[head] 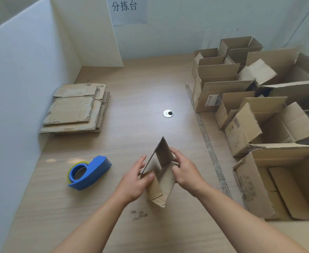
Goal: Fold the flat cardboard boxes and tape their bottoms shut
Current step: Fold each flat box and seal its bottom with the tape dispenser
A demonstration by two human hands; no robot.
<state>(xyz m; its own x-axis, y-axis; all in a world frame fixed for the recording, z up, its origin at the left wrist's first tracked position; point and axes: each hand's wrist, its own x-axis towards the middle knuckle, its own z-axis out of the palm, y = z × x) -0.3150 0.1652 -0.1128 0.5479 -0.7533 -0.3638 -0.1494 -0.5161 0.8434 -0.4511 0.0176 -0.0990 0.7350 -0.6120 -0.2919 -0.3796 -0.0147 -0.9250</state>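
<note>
While the small box (161,172) is held half-opened just above the near middle of the table (131,88), both hands grip it. The left hand (133,181) pinches a lower flap, thumb on the near face and fingers spread behind the panel. The right hand (184,172) curls its fingers round the opposite wall, with the thumb at the inner fold. Which end will become the bottom is hard to tell from this angle.

Risks: uneven pressure from the two hands could skew the walls into a slant, so the flaps would meet askew. A flap bent off its score line could crease or tear. A loosened pinch would probably let the card spring flat.

Room: bare tabletop runs ahead as far as the round grommet (168,113). The tape dispenser (89,172) lies on its side near the left hand, apart from it. To the right, a grey strip (206,139) and the crowded erected boxes (259,125) hem in the right forearm. To the left stand the white partition (13,88) and, well apart, the stack of flat boxes (77,108)
</note>
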